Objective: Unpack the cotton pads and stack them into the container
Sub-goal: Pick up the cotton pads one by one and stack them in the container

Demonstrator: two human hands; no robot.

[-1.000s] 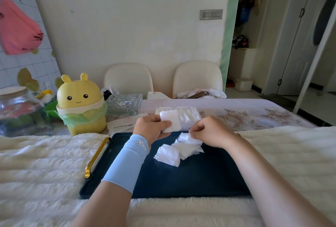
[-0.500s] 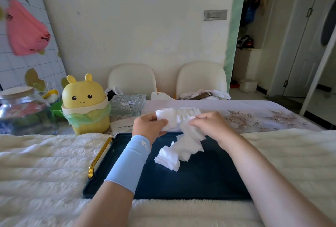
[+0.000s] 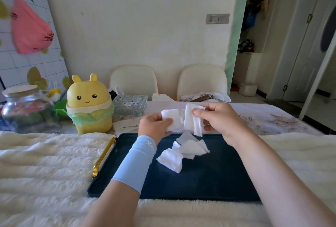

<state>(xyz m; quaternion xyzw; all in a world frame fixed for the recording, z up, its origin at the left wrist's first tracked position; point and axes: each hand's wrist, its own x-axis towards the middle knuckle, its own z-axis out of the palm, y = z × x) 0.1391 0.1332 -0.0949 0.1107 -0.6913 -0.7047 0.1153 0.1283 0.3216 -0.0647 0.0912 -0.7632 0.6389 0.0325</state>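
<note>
My left hand (image 3: 154, 125) pinches a small bunch of white square cotton pads (image 3: 171, 119) above the far edge of the dark blue tray (image 3: 209, 181). My right hand (image 3: 218, 119) grips a second bunch of cotton pads (image 3: 192, 119) just to the right, held upright with a few hanging down. A loose pile of cotton pads (image 3: 181, 152) lies on the tray beneath both hands. A clear glass dish (image 3: 131, 105) stands behind the tray.
A yellow bunny-shaped bin (image 3: 89, 105) with a green liner stands at the left, a big glass jar (image 3: 27, 110) beyond it. The tray has a gold handle (image 3: 103, 156) and lies on a white fluffy cover (image 3: 45, 163). Two cream chairs (image 3: 134, 79) stand behind the table.
Both hands have risen off the tray. My right hand lifted a bunch of pads from the pile and now holds it up beside the left hand's pads.
</note>
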